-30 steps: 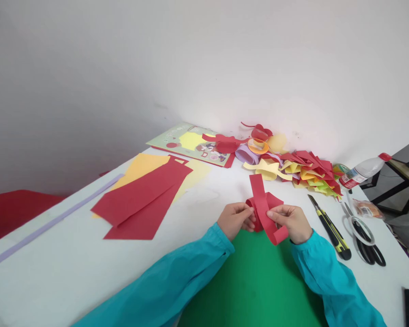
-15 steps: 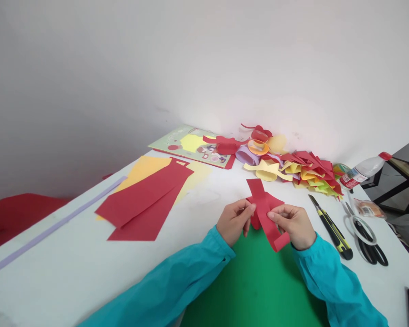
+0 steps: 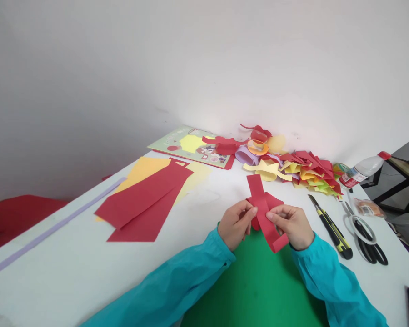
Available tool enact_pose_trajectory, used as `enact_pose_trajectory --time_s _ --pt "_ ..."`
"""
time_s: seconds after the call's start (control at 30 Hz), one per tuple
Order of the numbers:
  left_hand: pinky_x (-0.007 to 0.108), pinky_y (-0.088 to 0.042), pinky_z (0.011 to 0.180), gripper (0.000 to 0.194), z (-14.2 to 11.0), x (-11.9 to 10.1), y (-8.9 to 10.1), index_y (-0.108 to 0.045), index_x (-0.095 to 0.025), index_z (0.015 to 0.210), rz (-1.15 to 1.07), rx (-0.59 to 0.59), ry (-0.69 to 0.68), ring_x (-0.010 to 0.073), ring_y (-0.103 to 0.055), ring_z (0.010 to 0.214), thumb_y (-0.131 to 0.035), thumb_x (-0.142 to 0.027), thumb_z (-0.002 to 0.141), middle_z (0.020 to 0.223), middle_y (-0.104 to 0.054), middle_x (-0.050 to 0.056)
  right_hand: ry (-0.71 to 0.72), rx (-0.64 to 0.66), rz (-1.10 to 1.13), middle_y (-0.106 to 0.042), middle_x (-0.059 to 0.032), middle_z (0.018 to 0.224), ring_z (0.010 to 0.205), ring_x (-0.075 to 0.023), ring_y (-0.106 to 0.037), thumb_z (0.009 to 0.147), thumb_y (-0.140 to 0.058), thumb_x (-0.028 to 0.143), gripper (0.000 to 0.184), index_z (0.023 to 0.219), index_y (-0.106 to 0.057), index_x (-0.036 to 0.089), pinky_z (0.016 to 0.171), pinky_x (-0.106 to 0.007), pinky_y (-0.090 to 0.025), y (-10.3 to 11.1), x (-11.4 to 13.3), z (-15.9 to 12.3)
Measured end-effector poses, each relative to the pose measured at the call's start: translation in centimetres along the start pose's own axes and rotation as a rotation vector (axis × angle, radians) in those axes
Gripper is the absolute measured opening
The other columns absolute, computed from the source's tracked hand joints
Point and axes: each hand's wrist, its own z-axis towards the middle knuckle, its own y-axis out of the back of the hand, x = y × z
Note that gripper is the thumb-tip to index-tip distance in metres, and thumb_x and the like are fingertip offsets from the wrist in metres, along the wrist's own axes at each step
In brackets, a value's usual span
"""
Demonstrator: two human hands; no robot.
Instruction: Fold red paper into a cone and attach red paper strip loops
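Note:
A red paper strip point(image 3: 259, 195) is pinched between my two hands, its lower end curled up. Behind it lies or hangs another red paper piece point(image 3: 274, 200), partly covered by the strip and my fingers. My left hand point(image 3: 235, 222) grips the strip's left edge between thumb and forefinger. On the right edge, slightly lower, my right hand point(image 3: 292, 225) pinches it the same way. Under both hands spreads a green sheet point(image 3: 255, 286). Whether my fingers also hold the rear red piece I cannot tell.
To the left lie red paper sheets point(image 3: 146, 200) and a long lilac strip point(image 3: 54, 229). A utility knife point(image 3: 330, 227), scissors point(image 3: 371, 247) and a tape roll point(image 3: 363, 230) are on the right. Curled paper pieces point(image 3: 267, 170), a picture book point(image 3: 177, 145) and a bottle point(image 3: 364, 170) stand along the back.
The strip's upper end has risen slightly and stands a little straighter. Both hands keep their pinch and have barely shifted.

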Motion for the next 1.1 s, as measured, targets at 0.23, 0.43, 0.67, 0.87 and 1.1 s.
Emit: enact_pose_trajectory --time_s 0.23,0.43,0.67,0.87,1.1 --pt "0.018 -0.029 0.028 0.041 0.0 -0.1 -0.1 -0.05 -0.018 0.066 -0.092 -0.012 0.024 0.0086 -0.039 0.031 -0.042 -0.057 0.076 0.038 -0.042 -0.006 0.024 -0.039 0.059 -0.055 0.0039 0.039 0.033 -0.0038 -0.04 0.049 -0.078 0.042 0.035 0.06 -0.061 0.014 0.035 -0.017 -0.028 0.1 0.1 -0.1" --pt "0.018 -0.03 0.029 0.036 -0.1 0.1 -0.2 -0.049 -0.017 0.066 -0.087 0.023 0.012 0.0083 -0.039 0.029 -0.047 -0.051 0.075 0.036 -0.044 -0.006 0.029 -0.018 0.08 -0.056 0.0037 0.04 0.033 -0.0041 -0.042 0.05 -0.077 0.043 0.035 0.061 -0.061 0.014 0.035 -0.017 -0.029 0.0 0.0 -0.1" --pt "0.018 -0.031 0.029 0.024 0.0 -0.5 0.2 -0.048 -0.017 0.061 -0.127 0.123 0.061 0.0071 -0.037 0.028 -0.058 -0.038 0.066 0.034 -0.045 -0.006 0.052 0.016 0.019 -0.056 0.0043 0.042 0.036 -0.0043 -0.045 0.053 -0.076 0.043 0.035 0.064 -0.06 0.014 0.035 -0.015 -0.029 0.1 0.6 -0.1" --pt "0.018 -0.031 0.029 0.023 0.2 -1.3 1.1 -0.05 -0.016 0.053 -0.243 0.341 0.164 0.0077 -0.042 0.029 -0.063 -0.034 0.06 0.035 -0.046 -0.005 0.049 0.143 0.0 -0.055 0.0043 0.042 0.033 -0.0034 -0.042 0.052 -0.078 0.037 0.032 0.061 -0.059 0.013 0.032 -0.014 -0.029 0.5 1.0 -0.5" --pt "0.019 -0.036 0.029 0.035 -0.3 -1.0 0.0 -0.06 -0.012 0.073 -0.328 0.224 0.09 0.0089 -0.047 0.032 -0.074 -0.038 0.054 0.046 -0.057 -0.002 0.075 -0.113 0.406 -0.062 -0.0011 0.046 0.04 -0.0098 -0.055 0.051 -0.08 0.034 0.032 0.06 -0.057 0.015 0.039 -0.017 -0.044 -0.9 0.9 -1.1"
